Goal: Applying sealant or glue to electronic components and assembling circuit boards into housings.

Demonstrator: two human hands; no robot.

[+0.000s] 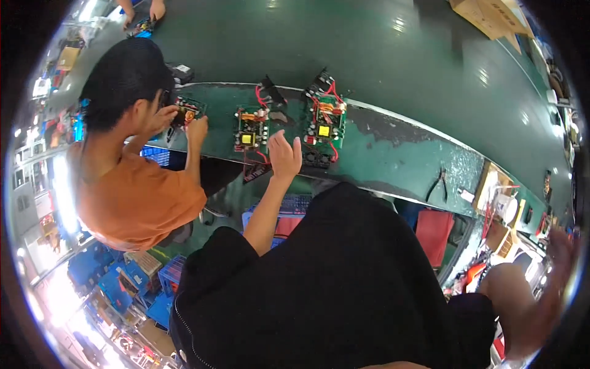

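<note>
My left hand [285, 158] is at the bench between two green circuit boards, fingers stretched out, with nothing seen in it. Just left of it lies one circuit board [244, 130] with a yellow-topped transformer and red wires. On its right is a second circuit board [337, 126] of the same kind, with red wires leading to black parts at its far end. Out at the far right rim, my right hand [544, 295] is raised and smeared, so its fingers cannot be read. It is nearest to the cluttered right end of the bench.
The green bench [393, 157] has a worn front edge. Pliers [438, 186] and a wooden tray [493, 184] lie toward its right. At my left, a co-worker in an orange shirt [144, 200] handles another circuit board [187, 112]. Blue crates [173, 272] stand lower left.
</note>
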